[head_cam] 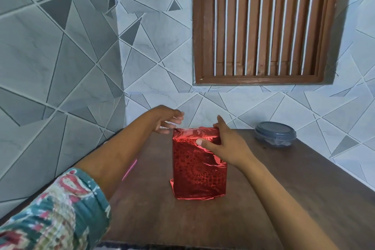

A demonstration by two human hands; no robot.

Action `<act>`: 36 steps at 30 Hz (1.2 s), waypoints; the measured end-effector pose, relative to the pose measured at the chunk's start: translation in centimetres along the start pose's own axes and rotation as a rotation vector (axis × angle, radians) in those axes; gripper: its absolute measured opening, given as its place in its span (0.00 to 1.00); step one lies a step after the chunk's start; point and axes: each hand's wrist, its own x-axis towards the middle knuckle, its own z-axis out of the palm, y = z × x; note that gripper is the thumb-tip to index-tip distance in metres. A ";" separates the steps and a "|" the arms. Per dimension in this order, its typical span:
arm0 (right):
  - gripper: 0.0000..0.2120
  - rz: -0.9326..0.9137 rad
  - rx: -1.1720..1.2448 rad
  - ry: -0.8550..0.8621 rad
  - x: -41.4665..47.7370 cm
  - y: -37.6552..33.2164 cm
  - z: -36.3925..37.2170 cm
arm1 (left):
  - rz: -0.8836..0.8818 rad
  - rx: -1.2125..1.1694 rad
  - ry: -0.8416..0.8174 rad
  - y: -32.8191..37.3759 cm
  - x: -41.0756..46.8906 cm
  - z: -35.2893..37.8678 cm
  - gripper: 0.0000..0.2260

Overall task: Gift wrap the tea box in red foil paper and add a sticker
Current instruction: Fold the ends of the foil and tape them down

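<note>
The tea box [197,170], covered in shiny red patterned foil paper, stands upright in the middle of the brown wooden table [284,189]. My right hand [221,144] grips its top right corner, thumb pressed on the front face and fingers over the top edge. My left hand [166,119] is at the top left corner of the box, fingers spread and touching a thin clear strip, perhaps tape, along the top edge. The box's top face is mostly hidden. No sticker shows.
A round container with a dark blue lid [275,133] sits at the table's back right near the tiled wall. A pink strip [129,168] peeks out under my left forearm at the table's left edge. A wooden barred window [263,26] hangs above.
</note>
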 end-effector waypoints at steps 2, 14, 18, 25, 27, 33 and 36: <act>0.48 0.009 0.012 0.006 -0.1 -0.3 0.1 | -0.024 0.066 -0.091 -0.3 -1.3 -0.6 0.13; 0.45 0.114 0.157 0.062 -0.5 -1.3 0.4 | 0.106 0.014 0.065 -1.1 -3.7 -0.1 0.10; 0.33 0.233 0.552 0.096 -0.1 -0.9 -0.5 | 0.139 0.112 -0.064 -1.4 -4.8 0.5 0.11; 0.27 0.498 0.687 -0.055 1.8 0.4 -2.0 | 0.155 0.009 -0.034 -2.2 -4.7 0.7 0.14; 0.22 0.488 0.683 -0.059 1.9 0.1 -1.6 | 0.161 -0.006 -0.034 -2.2 -4.9 0.8 0.13; 0.22 0.534 0.859 0.061 2.1 0.5 0.0 | 0.232 -0.117 0.081 -3.9 -4.4 -0.1 0.10; 0.21 0.527 0.890 0.076 2.1 0.8 0.1 | 0.218 -0.116 0.213 -5.5 -4.5 -3.2 0.06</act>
